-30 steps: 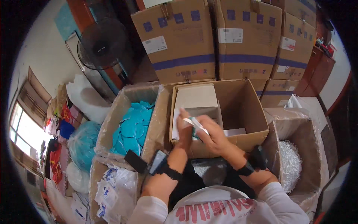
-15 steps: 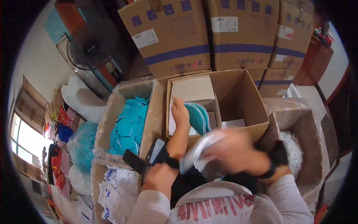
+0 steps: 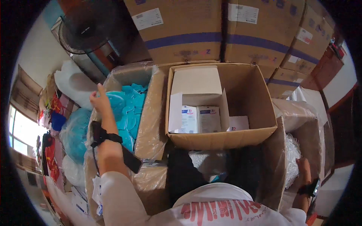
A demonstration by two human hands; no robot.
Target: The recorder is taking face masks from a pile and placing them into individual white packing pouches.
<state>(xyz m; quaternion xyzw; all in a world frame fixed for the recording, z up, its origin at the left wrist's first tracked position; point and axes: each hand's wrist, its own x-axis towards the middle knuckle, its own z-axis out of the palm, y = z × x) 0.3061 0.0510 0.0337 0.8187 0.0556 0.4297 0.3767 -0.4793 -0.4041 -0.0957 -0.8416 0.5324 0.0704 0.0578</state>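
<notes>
The left hand was just beside teal pads; the right hand touched white strands in a carton. Neither grip could be made out.

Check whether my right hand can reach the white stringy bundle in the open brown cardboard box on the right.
Probably yes: your right hand is inside that open cardboard box, at the white stringy bundle's edge, with nothing visible between them.

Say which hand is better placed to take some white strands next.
Probably the right: the right hand is at the white strands, while the left hand is across at the teal pieces.
</notes>
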